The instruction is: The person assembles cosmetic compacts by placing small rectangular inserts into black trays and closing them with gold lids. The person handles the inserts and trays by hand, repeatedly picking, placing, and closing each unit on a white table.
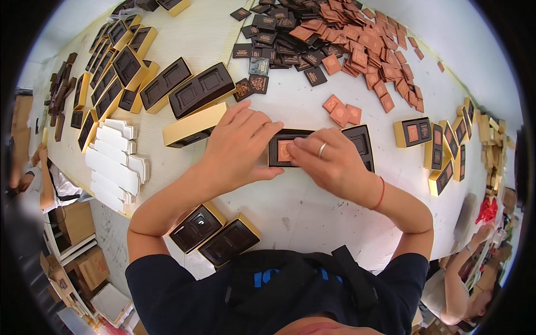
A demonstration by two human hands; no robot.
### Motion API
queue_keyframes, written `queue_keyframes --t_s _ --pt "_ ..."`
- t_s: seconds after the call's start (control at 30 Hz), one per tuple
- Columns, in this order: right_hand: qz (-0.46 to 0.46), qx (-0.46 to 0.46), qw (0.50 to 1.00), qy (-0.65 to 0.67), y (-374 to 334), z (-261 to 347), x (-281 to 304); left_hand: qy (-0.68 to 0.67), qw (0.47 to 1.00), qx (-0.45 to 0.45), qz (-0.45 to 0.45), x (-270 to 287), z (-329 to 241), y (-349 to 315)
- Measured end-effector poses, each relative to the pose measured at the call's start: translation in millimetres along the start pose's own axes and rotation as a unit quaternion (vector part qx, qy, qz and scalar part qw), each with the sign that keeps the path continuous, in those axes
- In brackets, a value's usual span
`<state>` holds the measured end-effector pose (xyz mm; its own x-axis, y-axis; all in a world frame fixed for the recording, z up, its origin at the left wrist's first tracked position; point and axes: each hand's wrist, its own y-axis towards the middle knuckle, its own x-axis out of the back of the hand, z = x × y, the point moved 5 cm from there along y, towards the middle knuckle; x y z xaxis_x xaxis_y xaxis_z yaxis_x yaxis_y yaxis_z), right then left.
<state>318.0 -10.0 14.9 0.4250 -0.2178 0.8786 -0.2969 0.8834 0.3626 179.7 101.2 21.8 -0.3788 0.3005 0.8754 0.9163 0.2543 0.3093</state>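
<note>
A gold box with a dark tray (273, 134) lies in front of me on the table. My left hand (237, 145) spans its left end, thumb on the near side and fingers on the far side. A copper-coloured square piece (284, 149) sits in the tray's left compartment, and the pinched fingertips of my right hand (332, 159) are on it. That hand hides the middle of the box. Just right of it, another dark-tray box (360, 142) is partly covered by the hand. A gold box on its side (192, 127) lies behind my left hand.
Black square pieces (285, 53) and copper ones (365, 47) are heaped at the far side. Gold boxes (120, 70) crowd the left, near stacked white cartons (114, 162). Filled boxes (432, 139) stand right. Two dark-tray boxes (215, 234) lie by my left elbow. Other people work at both sides.
</note>
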Motion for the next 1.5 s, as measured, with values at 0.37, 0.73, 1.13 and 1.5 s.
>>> queue_keyframes --t_s 0.37,0.73,1.13,1.5 --pt "0.025 -0.099 0.986 0.131 7 -17 30 -0.021 0.999 0.025 0.026 -3 -1 -5" --pt "-0.038 -0.248 0.968 -0.005 48 -144 16 -0.064 0.991 -0.117 -0.001 -17 -25 -6" --pt "-0.001 -0.184 0.983 -0.017 42 -135 8 -0.02 0.995 -0.093 -0.028 -12 -26 -8" --pt "0.024 -0.331 0.854 0.4 21 -95 30 -0.016 0.996 -0.085 -0.019 -11 -21 -10"
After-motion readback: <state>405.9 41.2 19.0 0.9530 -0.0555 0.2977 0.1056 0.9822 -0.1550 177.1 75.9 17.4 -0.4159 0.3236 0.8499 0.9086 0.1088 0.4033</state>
